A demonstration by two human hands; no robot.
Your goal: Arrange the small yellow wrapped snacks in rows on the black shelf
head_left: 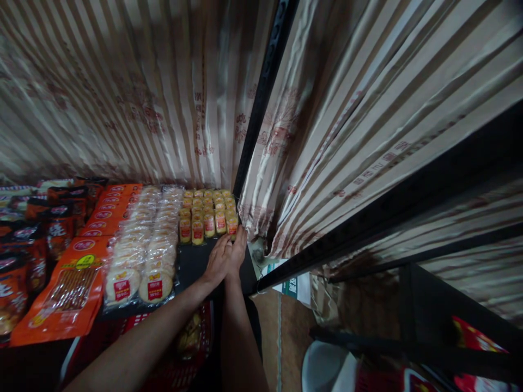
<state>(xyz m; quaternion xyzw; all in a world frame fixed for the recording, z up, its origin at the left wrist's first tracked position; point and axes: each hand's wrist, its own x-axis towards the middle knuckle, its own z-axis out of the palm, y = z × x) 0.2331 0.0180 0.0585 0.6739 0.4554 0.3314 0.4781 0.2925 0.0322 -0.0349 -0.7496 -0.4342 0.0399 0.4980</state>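
Small yellow snack packets [208,223] with red labels stand in tight rows at the right end of a black shelf [190,267]. My left hand [219,260] is against the front of the rightmost packet [232,225], its fingers stretched out and close together. Along that packet's right side lies my right hand [238,251], also with extended fingers. The two hands touch each other near the thumbs. Some fingertips are hard to make out in the dim light. Clear-wrapped round rice crackers [156,283] fill two rows to the left.
Orange snack bags [75,283] and dark-and-orange bags [24,250] sit farther left. A black upright post [263,92] rises at the shelf's back corner, before a striped curtain [163,98]. Another black bar [368,212] crosses the right. A red basket [143,375] is below.
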